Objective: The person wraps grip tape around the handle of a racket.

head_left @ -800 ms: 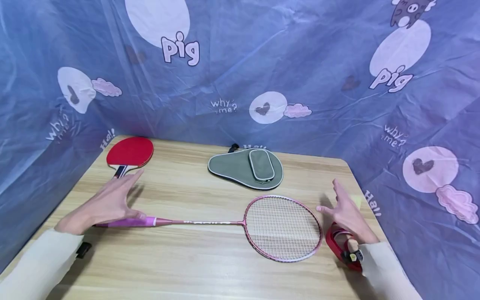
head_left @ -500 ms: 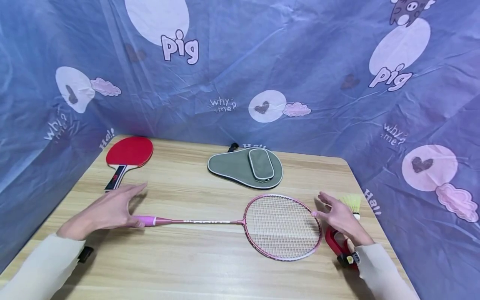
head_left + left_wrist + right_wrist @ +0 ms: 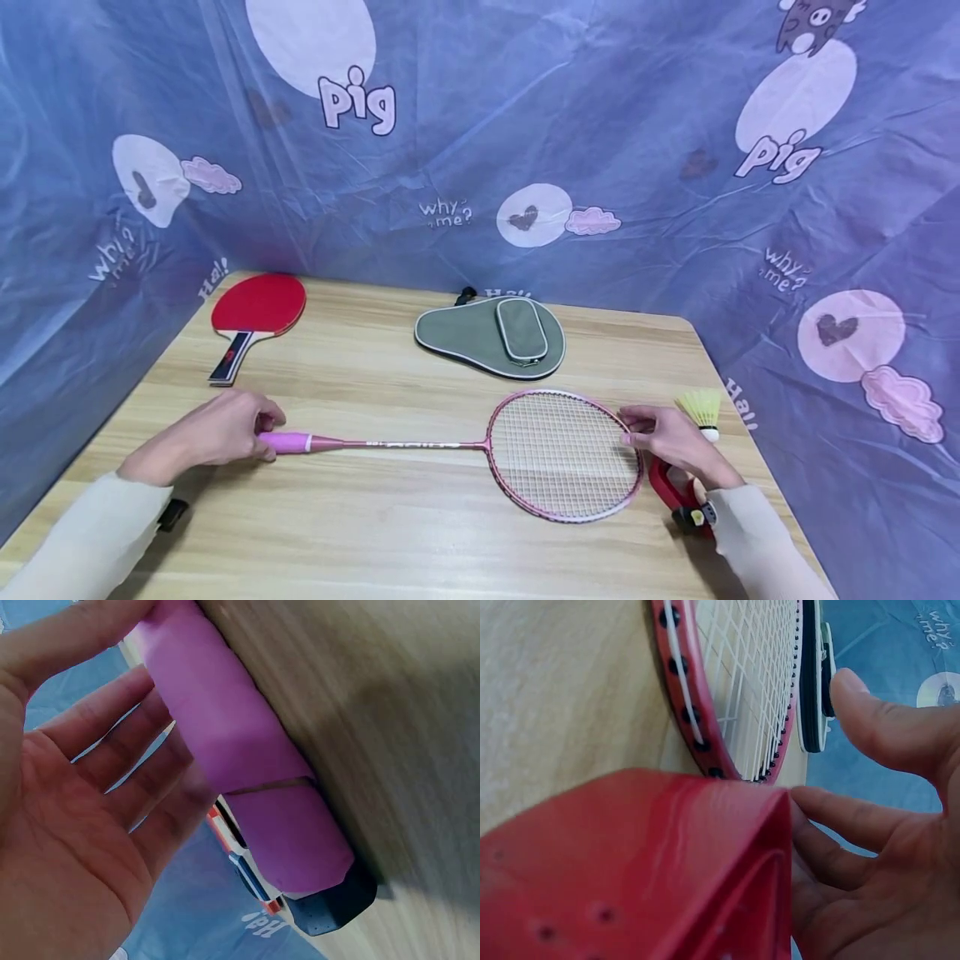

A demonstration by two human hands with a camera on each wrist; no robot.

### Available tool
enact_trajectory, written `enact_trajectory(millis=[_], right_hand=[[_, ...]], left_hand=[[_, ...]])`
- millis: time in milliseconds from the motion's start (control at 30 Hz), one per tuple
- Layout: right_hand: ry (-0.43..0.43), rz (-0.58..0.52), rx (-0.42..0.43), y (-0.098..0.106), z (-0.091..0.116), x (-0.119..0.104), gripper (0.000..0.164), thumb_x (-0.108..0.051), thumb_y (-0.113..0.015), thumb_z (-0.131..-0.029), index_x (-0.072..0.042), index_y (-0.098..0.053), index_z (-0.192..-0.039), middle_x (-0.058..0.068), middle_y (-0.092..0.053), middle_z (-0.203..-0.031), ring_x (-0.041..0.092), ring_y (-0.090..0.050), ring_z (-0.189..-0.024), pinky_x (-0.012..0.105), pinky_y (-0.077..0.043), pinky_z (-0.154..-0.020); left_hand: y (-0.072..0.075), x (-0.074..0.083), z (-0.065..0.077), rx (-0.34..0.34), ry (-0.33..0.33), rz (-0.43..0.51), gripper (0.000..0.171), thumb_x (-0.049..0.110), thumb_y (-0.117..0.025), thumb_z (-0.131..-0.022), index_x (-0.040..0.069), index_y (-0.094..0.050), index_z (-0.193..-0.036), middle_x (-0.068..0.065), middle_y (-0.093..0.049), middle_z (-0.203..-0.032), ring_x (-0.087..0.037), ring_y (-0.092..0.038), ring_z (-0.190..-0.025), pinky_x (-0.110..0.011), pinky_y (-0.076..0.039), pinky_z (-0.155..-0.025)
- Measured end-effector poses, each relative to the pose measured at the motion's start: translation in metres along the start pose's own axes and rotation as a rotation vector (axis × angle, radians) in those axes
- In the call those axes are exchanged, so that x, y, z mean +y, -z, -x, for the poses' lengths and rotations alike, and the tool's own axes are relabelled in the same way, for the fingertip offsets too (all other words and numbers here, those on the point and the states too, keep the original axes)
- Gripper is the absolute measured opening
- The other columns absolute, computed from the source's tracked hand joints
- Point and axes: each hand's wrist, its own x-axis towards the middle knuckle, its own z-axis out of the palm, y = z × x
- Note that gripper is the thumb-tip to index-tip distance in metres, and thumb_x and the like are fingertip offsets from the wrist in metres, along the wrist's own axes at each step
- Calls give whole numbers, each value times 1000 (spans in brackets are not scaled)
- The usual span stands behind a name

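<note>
A pink badminton racket (image 3: pixel 420 445) lies across the wooden table, its handle to the left. My left hand (image 3: pixel 225 429) holds the purple-wrapped handle (image 3: pixel 225 712), thumb on one side and fingers along the other in the left wrist view. At the opposite end my right hand (image 3: pixel 671 437) is at the outer rim of the racket head (image 3: pixel 686 682). Its thumb stands apart from the fingers in the right wrist view. A red object with small holes (image 3: pixel 630 855) partly hides those fingers; in the head view it lies under the right wrist.
A red table tennis bat (image 3: pixel 260 304) lies at the back left. Near the back edge is a grey-green bat case (image 3: pixel 465 333) with a small zipped pocket. A yellow shuttlecock (image 3: pixel 701 410) lies beyond the right hand. Blue printed cloth (image 3: pixel 450 142) walls the table.
Both hands have come down toward the racket's ends, the left fingers closing in on the handle. The right hand shifted left to the rim, uncovering the shuttlecock. The racket stayed put.
</note>
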Motion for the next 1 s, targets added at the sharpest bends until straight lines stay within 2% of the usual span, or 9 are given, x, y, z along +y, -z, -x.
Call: enact_trajectory(millis=[167, 300, 467, 567, 633, 700, 800, 900, 1000], right_hand=[[-25, 11, -21, 1, -1, -1, 48, -24, -80, -87, 1, -68, -125, 10, -77, -103, 16, -70, -93, 17, -53, -74], [-38, 28, -22, 1, -3, -2, 45, -25, -79, -87, -1, -69, -124, 10, -78, -105, 18, -71, -96, 18, -52, -74], [-46, -66, -72, 3, -4, -3, 49, -23, -76, -90, 4, -64, -130, 18, -74, -115, 19, -69, -102, 17, -53, -75], [-39, -194, -103, 10, -4, -2, 54, -20, -74, -92, 7, -58, -136, 21, -71, -121, 14, -67, -103, 17, -54, -78], [-13, -321, -123, 18, -2, 1, 56, -16, -71, -94, 9, -52, -141, 17, -70, -125, 8, -67, -104, 19, -57, -80], [42, -493, -161, 27, 0, 6, 56, -8, -65, -97, 11, -45, -145, 8, -69, -129, 5, -67, -106, 22, -59, -82], [209, -811, -275, 39, 1, 13, 54, 6, -47, -102, 10, -31, -153, 0, -64, -140, 8, -66, -118, 30, -61, -92], [405, -1129, -425, 47, -2, 18, 55, 11, -30, -104, 7, -18, -158, 4, -52, -154, 16, -57, -134, 34, -54, -106], [560, -1374, -516, 50, -5, 19, 55, 7, -24, -105, 5, -12, -159, 13, -39, -162, 24, -48, -143, 37, -47, -116]], left_hand=[[-2, 2, 0, -34, 16, -24, 33, 22, -95, -64, 15, -78, -91, 7, -69, -82, -9, -54, -73, -33, -51, -68], [-4, 2, 0, -13, -3, -45, 26, 22, -95, -64, 19, -77, -82, 9, -66, -77, -9, -51, -70, -30, -46, -64], [-4, -3, 1, 45, -30, -91, 20, 24, -93, -68, 19, -80, -82, 11, -65, -77, -6, -50, -68, -28, -44, -62], [-3, -5, 1, 67, -33, -104, 20, 24, -91, -69, 18, -81, -85, 11, -66, -77, -6, -51, -69, -29, -46, -63], [-3, -6, 2, 79, -36, -100, 22, 24, -91, -70, 16, -81, -87, 10, -68, -79, -6, -54, -71, -30, -48, -65], [-2, -7, 3, 98, -48, -91, 23, 24, -91, -69, 15, -82, -89, 9, -70, -82, -8, -57, -73, -34, -50, -66], [1, -7, 3, 135, -65, -82, 24, 24, -91, -70, 15, -82, -90, 8, -71, -84, -9, -59, -74, -36, -53, -68], [3, -5, 1, 164, -85, -82, 23, 25, -91, -71, 16, -82, -90, 9, -69, -83, -8, -57, -73, -34, -52, -68], [5, -2, -3, 181, -108, -93, 22, 25, -89, -74, 18, -81, -93, 11, -68, -85, -8, -58, -74, -33, -50, -68]])
